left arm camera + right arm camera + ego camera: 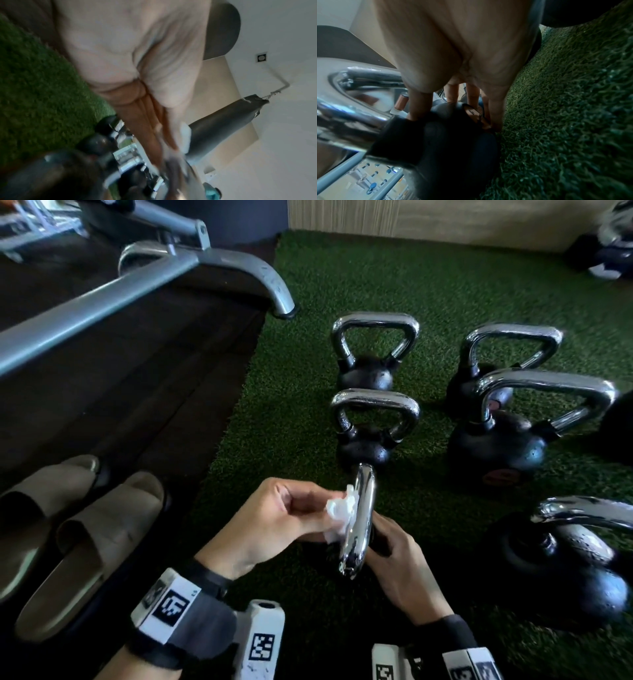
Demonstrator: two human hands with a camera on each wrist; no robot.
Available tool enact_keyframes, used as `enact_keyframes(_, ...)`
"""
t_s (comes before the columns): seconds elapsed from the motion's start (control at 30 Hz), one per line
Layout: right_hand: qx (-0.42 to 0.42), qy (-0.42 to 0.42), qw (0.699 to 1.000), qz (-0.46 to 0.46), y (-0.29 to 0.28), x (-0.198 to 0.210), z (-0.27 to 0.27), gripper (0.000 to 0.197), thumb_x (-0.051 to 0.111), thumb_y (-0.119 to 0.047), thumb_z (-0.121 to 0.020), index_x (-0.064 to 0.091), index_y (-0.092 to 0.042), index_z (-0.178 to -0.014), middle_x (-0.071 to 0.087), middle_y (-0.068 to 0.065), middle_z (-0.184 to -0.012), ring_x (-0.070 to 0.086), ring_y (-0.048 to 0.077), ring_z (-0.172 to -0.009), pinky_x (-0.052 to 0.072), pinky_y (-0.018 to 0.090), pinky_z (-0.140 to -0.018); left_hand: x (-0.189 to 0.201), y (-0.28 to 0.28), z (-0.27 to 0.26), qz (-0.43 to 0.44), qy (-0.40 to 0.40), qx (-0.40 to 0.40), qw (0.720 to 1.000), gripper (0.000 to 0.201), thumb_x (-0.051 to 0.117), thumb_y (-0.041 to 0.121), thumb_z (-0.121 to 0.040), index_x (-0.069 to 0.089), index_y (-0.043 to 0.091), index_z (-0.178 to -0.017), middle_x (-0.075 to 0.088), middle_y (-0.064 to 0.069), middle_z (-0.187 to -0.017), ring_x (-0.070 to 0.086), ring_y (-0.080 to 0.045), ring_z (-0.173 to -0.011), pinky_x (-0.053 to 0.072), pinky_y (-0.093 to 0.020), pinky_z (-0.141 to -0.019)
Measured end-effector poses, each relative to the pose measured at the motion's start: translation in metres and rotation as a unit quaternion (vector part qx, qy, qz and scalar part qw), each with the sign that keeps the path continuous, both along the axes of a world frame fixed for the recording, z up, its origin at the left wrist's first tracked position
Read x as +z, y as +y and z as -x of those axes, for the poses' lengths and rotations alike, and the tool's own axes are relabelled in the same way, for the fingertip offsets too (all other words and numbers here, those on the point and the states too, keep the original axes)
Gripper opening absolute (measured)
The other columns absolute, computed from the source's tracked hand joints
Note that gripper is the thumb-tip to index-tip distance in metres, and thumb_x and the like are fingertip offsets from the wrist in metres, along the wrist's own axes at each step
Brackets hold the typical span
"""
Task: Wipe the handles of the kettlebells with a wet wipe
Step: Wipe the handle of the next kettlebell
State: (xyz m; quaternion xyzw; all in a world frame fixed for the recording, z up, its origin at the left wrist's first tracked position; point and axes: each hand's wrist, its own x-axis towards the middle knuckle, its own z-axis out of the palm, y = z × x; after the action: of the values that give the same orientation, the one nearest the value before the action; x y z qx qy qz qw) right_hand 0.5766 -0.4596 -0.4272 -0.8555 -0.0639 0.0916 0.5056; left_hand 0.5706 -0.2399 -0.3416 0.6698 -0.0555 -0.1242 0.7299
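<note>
Left hand (274,517) pinches crumpled white wet wipe (340,506) against near chrome kettlebell handle (359,518); right hand (399,563) grips its black body (453,135).

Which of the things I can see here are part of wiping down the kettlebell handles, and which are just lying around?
Part of the job:
- wet wipe, pinched in the left hand
- nearest kettlebell's chrome handle, steadied by the right hand
- other kettlebells on the green turf

Just lying about:
- pair of beige slides
- grey machine frame
- punching bag
</note>
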Motion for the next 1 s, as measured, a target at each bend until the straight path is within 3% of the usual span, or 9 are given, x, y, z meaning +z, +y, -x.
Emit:
enact_keyframes(0.27,0.018,-0.005,1.0,0.01,0.0,-0.004,-0.003,0.078,0.064,-0.074,-0.073,0.057,-0.04,-0.143,0.061,-0.02,-0.137,0.053,-0.009,-0.127,0.043,0.028,-0.114,-0.021,0.016,0.02,-0.018,-0.049,-0.064,0.997,0.03,0.078,-0.003,-0.08,0.083,0.017,-0.101,0.081,-0.008,-0.099,0.077,-0.016,-0.091,0.06,-0.023,-0.081)
enact_keyframes(0.33,0.01,0.001,1.0,0.008,0.0,-0.004,-0.002,0.078,0.064,-0.073,-0.073,0.057,-0.04,-0.143,0.061,-0.02,-0.137,0.053,-0.009,-0.127,0.043,0.022,-0.112,-0.022,0.02,0.024,-0.046,-0.056,-0.079,0.994,0.03,0.081,0.002,-0.079,0.083,0.021,-0.102,0.081,-0.004,-0.104,0.077,-0.017,-0.1,0.059,-0.022,-0.088)
enact_keyframes(0.43,0.001,0.01,1.0,0.006,0.001,-0.004,0.001,0.074,0.067,-0.068,-0.076,0.055,-0.041,-0.144,0.059,-0.022,-0.137,0.051,-0.009,-0.128,0.038,0.009,-0.104,-0.02,0.02,0.029,-0.072,-0.063,-0.076,0.992,0.028,0.083,0.005,-0.081,0.081,0.009,-0.109,0.078,-0.005,-0.113,0.074,-0.022,-0.112,0.057,-0.029,-0.099)
enact_keyframes(0.57,-0.011,0.017,1.0,-0.009,-0.001,-0.005,0.002,0.061,0.075,-0.049,-0.084,0.06,-0.037,-0.141,0.062,-0.02,-0.136,0.055,-0.007,-0.127,0.045,0.028,-0.112,-0.023,0.014,0.032,-0.185,-0.095,-0.072,0.975,0.025,0.085,0.018,-0.084,0.081,0.014,-0.109,0.079,0.006,-0.11,0.075,-0.01,-0.107,0.058,-0.031,-0.099)
enact_keyframes(0.63,-0.01,0.005,1.0,-0.007,-0.002,-0.006,0.002,0.067,0.072,-0.059,-0.076,0.062,-0.036,-0.139,0.065,-0.019,-0.133,0.057,-0.005,-0.124,0.048,0.034,-0.11,-0.022,0.014,0.03,-0.225,-0.116,-0.081,0.964,0.026,0.084,0.019,-0.084,0.081,0.017,-0.11,0.078,0.01,-0.114,0.073,-0.005,-0.108,0.057,-0.027,-0.1)
enact_keyframes(0.77,-0.001,-0.019,1.0,0.021,-0.003,0.0,0.003,0.074,0.069,-0.073,-0.075,0.06,-0.039,-0.14,0.067,-0.016,-0.125,0.061,-0.001,-0.118,0.049,0.024,-0.104,-0.019,0.021,0.023,-0.271,-0.143,-0.067,0.95,0.025,0.085,0.018,-0.084,0.082,0.024,-0.108,0.077,0.019,-0.11,0.073,0.001,-0.104,0.057,-0.024,-0.095)
enact_keyframes(0.83,-0.023,-0.062,0.998,0.02,-0.003,0.008,0.005,0.069,0.068,-0.065,-0.08,0.059,-0.035,-0.142,0.067,-0.013,-0.12,0.065,0.002,-0.11,0.055,0.026,-0.096,-0.016,0.026,0.02,-0.272,-0.164,-0.028,0.948,0.023,0.087,0.02,-0.082,0.083,0.023,-0.104,0.079,0.018,-0.104,0.075,-0.002,-0.099,0.059,-0.026,-0.091)
enact_keyframes(0.9,-0.077,-0.137,0.987,-0.007,-0.003,0.022,0.008,0.052,0.074,-0.039,-0.087,0.064,-0.032,-0.137,0.069,-0.011,-0.11,0.07,0.006,-0.095,0.062,0.032,-0.081,-0.009,0.028,0.017,-0.216,-0.167,0.023,0.962,0.019,0.086,0.019,-0.078,0.083,0.021,-0.097,0.081,0.011,-0.098,0.077,-0.009,-0.094,0.06,-0.024,-0.086)
enact_keyframes(1.0,-0.115,-0.213,0.968,-0.065,-0.001,0.058,0.009,0.034,0.076,-0.015,-0.09,0.074,-0.027,-0.122,0.073,-0.012,-0.097,0.072,0.009,-0.084,0.06,0.023,-0.075,0.007,0.026,0.013,-0.08,-0.158,0.071,0.982,0.017,0.085,0.007,-0.071,0.078,0.014,-0.085,0.081,0.0,-0.094,0.076,-0.012,-0.087,0.058,-0.019,-0.077)
